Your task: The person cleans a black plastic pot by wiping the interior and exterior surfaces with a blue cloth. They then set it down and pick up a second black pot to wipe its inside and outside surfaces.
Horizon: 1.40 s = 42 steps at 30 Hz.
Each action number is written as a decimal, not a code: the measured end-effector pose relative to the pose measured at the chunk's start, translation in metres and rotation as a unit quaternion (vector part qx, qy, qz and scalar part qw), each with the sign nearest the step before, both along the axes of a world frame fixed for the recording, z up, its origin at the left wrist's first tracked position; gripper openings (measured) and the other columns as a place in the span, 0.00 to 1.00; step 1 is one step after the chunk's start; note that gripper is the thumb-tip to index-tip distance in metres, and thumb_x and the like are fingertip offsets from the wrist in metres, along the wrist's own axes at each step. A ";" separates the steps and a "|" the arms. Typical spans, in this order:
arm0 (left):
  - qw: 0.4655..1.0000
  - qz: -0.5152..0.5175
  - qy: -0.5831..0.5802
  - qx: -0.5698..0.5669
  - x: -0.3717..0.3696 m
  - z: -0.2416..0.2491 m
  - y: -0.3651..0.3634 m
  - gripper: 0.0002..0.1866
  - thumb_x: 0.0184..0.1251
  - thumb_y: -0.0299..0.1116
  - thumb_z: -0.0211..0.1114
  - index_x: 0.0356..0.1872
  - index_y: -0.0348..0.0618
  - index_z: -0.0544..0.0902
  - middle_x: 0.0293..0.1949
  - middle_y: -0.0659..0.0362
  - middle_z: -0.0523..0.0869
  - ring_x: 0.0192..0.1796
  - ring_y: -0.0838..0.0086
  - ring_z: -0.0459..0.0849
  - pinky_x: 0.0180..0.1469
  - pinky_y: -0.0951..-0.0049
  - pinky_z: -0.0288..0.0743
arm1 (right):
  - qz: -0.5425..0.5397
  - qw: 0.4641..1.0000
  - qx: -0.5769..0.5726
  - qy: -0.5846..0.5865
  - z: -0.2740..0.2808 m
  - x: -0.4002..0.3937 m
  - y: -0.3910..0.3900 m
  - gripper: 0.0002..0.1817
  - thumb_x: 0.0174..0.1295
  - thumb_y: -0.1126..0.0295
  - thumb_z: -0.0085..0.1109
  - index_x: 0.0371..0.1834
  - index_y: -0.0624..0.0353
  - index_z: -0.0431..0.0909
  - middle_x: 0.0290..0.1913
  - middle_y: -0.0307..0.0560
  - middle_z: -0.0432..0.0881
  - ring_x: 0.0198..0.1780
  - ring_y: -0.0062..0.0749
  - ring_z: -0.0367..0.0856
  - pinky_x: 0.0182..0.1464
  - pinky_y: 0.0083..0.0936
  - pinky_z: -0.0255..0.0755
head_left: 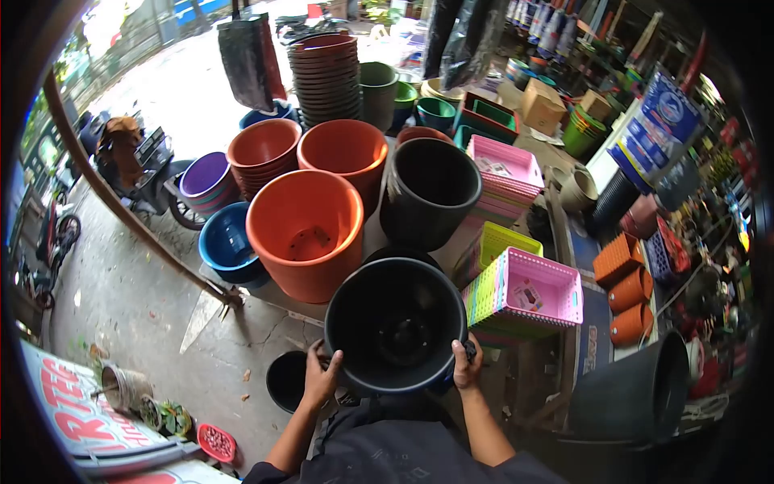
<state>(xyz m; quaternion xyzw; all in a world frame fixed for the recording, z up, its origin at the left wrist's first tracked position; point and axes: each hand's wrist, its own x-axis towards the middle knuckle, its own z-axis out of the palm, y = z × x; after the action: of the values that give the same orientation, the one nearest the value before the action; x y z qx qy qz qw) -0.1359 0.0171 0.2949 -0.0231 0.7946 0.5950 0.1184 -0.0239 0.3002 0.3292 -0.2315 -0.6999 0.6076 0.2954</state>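
Note:
A large round black plastic plant pot (395, 282) is held in front of my body, its mouth facing up toward me. My left hand (322, 373) grips its left side, thumb near the rim and fingers around the outer wall. On the opposite side, my right hand (467, 363) grips it the same way. Just beyond it stand a big orange pot (302, 278) and a taller stack of black pots (427, 218). Another black pot (290, 383) sits on the ground by my left forearm.
Pink baskets (536, 302) are stacked to the right of the held pot. A blue basin (230, 242) and stacked brown pots (324, 81) stand left and behind. A slanting pole (133, 194) crosses the left side. A large dark container (621, 395) lies at lower right.

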 end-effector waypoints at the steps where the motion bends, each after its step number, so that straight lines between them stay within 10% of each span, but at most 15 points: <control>1: 1.000 -0.013 -0.001 0.001 -0.005 0.001 0.004 0.22 0.69 0.41 0.68 0.54 0.34 0.79 0.41 0.51 0.85 0.44 0.66 0.83 0.52 0.68 0.74 | -0.013 1.000 0.001 -0.001 0.003 -0.002 -0.001 0.18 0.67 0.63 0.55 0.52 0.67 0.78 0.38 0.35 0.78 0.38 0.18 0.71 0.44 0.19 0.67; 4: 0.983 -0.136 -0.007 0.120 -0.028 0.011 0.023 0.23 0.72 0.39 0.64 0.61 0.33 0.76 0.51 0.51 0.86 0.53 0.71 0.83 0.58 0.71 0.73 | -0.057 0.998 0.038 -0.016 -0.008 -0.008 0.008 0.19 0.69 0.60 0.58 0.49 0.69 0.77 0.27 0.36 0.74 0.29 0.19 0.70 0.34 0.21 0.68; 18: 0.978 -0.176 0.111 0.013 -0.125 -0.004 0.115 0.22 0.70 0.42 0.65 0.56 0.36 0.79 0.43 0.50 0.88 0.44 0.69 0.85 0.49 0.69 0.76 | -0.181 0.957 0.157 -0.166 -0.081 -0.065 0.061 0.23 0.66 0.56 0.62 0.51 0.68 0.78 0.34 0.64 0.83 0.39 0.57 0.84 0.40 0.41 0.75; 29: 0.919 -0.208 0.195 -0.271 -0.134 -0.136 0.113 0.24 0.66 0.40 0.66 0.60 0.40 0.76 0.38 0.43 0.81 0.41 0.51 0.80 0.47 0.54 0.73 | -0.048 0.915 0.096 -0.389 -0.145 -0.092 0.090 0.27 0.61 0.61 0.65 0.60 0.65 0.74 0.47 0.65 0.84 0.49 0.60 0.83 0.51 0.45 0.77; 38: 0.952 -0.168 -0.008 -0.257 -0.130 -0.131 0.134 0.25 0.68 0.36 0.63 0.63 0.39 0.72 0.40 0.41 0.81 0.47 0.48 0.81 0.52 0.51 0.73 | -0.056 0.918 0.119 -0.374 -0.181 -0.093 0.098 0.24 0.63 0.54 0.62 0.60 0.52 0.75 0.45 0.61 0.85 0.48 0.62 0.83 0.48 0.50 0.76; 42: 0.937 -0.147 0.105 -0.299 -0.126 -0.156 0.127 0.21 0.69 0.36 0.62 0.60 0.40 0.74 0.38 0.44 0.83 0.38 0.53 0.85 0.43 0.57 0.77 | -0.065 0.907 0.079 -0.408 -0.184 -0.095 0.099 0.26 0.63 0.51 0.63 0.57 0.57 0.76 0.43 0.63 0.85 0.48 0.62 0.83 0.49 0.49 0.76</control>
<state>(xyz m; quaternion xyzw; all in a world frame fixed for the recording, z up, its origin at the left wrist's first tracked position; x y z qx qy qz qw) -0.2619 0.1445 0.1389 0.1219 0.9384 0.3047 0.1084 -0.1187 0.3987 0.1454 -0.4798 -0.7888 0.3822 0.0399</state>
